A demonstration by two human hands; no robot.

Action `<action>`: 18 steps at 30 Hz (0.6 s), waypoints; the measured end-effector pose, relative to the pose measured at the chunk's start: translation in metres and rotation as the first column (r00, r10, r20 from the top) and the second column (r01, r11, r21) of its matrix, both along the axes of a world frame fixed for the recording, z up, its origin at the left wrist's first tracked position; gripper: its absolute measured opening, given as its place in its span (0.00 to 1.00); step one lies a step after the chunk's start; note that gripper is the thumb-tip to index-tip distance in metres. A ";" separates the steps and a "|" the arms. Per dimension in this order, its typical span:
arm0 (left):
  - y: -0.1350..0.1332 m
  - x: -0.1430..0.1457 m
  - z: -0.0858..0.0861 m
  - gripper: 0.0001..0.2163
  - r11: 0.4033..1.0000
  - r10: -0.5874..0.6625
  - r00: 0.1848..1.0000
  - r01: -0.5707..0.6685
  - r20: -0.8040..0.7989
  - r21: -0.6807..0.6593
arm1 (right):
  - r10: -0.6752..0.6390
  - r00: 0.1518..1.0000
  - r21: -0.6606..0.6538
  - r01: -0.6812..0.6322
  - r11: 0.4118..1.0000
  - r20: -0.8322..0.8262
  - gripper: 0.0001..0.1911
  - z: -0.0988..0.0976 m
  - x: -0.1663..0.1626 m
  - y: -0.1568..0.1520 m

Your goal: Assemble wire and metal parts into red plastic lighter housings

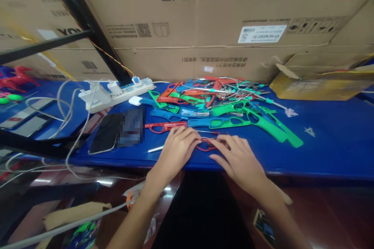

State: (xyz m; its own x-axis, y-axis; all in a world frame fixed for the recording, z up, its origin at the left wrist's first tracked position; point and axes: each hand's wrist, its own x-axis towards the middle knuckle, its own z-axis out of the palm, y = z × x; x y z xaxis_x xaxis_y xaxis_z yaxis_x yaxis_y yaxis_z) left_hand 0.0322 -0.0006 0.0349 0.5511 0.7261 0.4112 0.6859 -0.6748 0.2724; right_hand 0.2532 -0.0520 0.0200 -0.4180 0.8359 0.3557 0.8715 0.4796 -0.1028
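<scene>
Both my hands rest on the blue table (321,144) near its front edge. My left hand (178,149) and my right hand (238,157) close their fingertips on a small red plastic frame piece (206,146) lying between them. Just behind lies a pile of red, blue and green plastic toy gun shells (222,105) mixed with thin metal rods. A red shell (165,126) lies just beyond my left hand. A short metal pin (155,149) lies left of my left hand.
A black phone (105,134) lies left of my hands. A white power strip (117,91) with chargers and white cables sits further back left. Large cardboard boxes (204,23) wall the back. A torn carton (318,83) lies at right.
</scene>
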 end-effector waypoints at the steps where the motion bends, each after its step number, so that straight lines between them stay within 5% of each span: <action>1: 0.000 0.001 0.001 0.06 1.000 0.004 1.000 -0.004 -0.006 -0.011 | 0.000 1.000 0.001 0.000 1.000 0.000 0.22 0.000 0.000 0.000; 10: 0.008 0.011 0.022 0.02 0.995 0.020 0.973 -0.043 -0.231 -0.094 | -0.008 1.000 0.003 0.008 1.000 -0.027 0.21 0.002 -0.001 -0.001; 18: 0.008 0.015 0.022 0.06 0.995 0.039 0.971 -0.059 -0.236 -0.077 | -0.052 0.997 0.025 0.053 0.998 -0.057 0.26 -0.001 -0.001 -0.001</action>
